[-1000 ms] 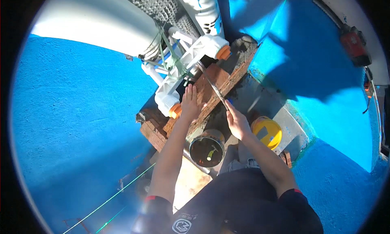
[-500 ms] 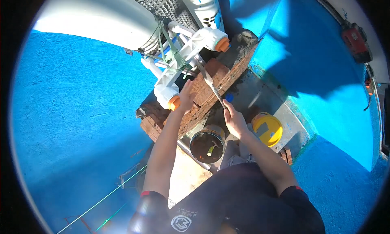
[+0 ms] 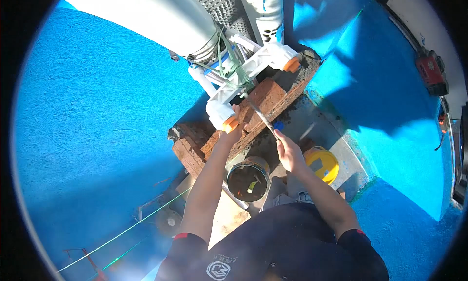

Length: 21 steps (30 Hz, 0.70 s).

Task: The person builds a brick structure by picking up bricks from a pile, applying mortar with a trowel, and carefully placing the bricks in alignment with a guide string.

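Note:
In my right hand point(image 3: 291, 154), fingers closed round it, is a long thin grey hand tool point(image 3: 263, 116). It slants up and left over the bricks point(image 3: 266, 96), its far end close to the white plastic pipe frame point(image 3: 258, 66). My left hand point(image 3: 237, 127) reaches in beside the brickwork and is partly covered by an orange end cap point(image 3: 229, 124). The fingers that show there are stretched out, and I see nothing held. Green strapping point(image 3: 237, 72) is wound round the frame below a large white pipe point(image 3: 161, 17).
Below the ledge stand a bucket point(image 3: 267, 168) of dark liquid with a yellow-green item inside, and a yellow-lidded tub point(image 3: 324, 165). Blue walls point(image 3: 112, 90) flank the corner. A red tool point(image 3: 431, 72) lies on the right ledge. A string point(image 3: 122, 232) crosses lower left.
My left hand has moved in behind the orange cap, so less of it shows. The right hand still grips the tool, whose far end is nearer the frame. The whole view has shifted slightly.

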{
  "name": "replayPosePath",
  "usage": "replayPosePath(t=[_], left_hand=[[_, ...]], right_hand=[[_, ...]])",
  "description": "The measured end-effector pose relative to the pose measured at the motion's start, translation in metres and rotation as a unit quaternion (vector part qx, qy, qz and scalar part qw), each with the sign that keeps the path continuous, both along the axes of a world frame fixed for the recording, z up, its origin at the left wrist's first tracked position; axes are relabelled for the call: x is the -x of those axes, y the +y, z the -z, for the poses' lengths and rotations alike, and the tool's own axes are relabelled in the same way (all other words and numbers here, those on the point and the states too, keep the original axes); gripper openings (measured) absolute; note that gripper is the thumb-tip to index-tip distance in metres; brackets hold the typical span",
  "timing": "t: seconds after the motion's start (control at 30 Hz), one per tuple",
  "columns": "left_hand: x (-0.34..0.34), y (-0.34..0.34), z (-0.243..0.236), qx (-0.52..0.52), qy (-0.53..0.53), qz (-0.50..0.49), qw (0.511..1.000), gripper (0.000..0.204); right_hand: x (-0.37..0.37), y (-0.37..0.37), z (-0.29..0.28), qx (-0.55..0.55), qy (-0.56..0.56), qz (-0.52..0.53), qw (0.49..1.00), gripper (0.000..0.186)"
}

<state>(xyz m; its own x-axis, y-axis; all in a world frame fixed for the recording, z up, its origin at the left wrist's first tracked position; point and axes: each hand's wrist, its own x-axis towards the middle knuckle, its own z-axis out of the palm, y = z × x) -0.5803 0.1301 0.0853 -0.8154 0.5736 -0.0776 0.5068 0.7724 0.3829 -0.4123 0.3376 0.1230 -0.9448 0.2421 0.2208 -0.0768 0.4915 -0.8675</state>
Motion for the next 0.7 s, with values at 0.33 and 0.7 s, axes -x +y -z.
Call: replayPosePath(t=[0.33,0.7], left_hand=[[-0.002,0.000,-0.003,-0.054,-0.053,-0.007,0.997,0.073],[0.001,0.006,-0.013,-0.015,-0.045,0.000,0.999,0.073]], right_hand=[[0.001,0.009,-0.012,0.016,-0.186,-0.022,0.982,0.039],[-0.092,0.011,0.032,0.140,-0.332,0.116,0.926,0.041]])
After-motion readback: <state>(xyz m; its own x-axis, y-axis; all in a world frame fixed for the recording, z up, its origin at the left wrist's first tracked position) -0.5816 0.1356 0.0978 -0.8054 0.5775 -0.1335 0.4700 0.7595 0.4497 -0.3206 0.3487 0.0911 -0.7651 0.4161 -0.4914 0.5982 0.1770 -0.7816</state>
